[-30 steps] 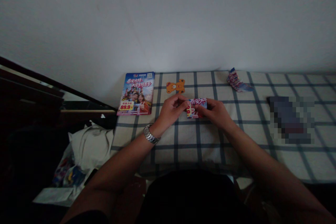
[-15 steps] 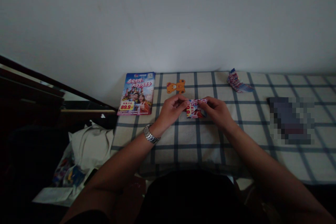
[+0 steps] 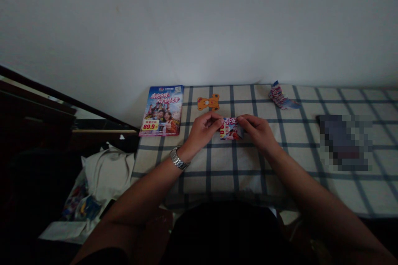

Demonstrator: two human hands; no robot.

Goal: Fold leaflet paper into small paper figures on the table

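Note:
A small folded paper flyer [image 3: 229, 129], printed in red, white and blue, is held up between my hands over the checked cloth. My left hand [image 3: 206, 127] pinches its left edge between thumb and fingers; a metal watch [image 3: 179, 158] is on that wrist. At the flyer's upper right edge my right hand [image 3: 255, 129] is closed in a pinch, the thumb lying along the paper. Part of the flyer's back and the curled fingers behind it are hidden.
A stack of flyers [image 3: 162, 112] lies at the left end of the checked cloth [image 3: 192, 176]. Behind my hands is a flat bear figure [image 3: 208, 102]. Farther right lie a crumpled flyer [image 3: 281, 98] and a blurred dark rectangular object [image 3: 342, 143]. A white bag [image 3: 107, 169] is at lower left.
My right thumb has slid right to the flyer's edge, uncovering more of its printed front. My left hand has barely moved, and the other things lie as before.

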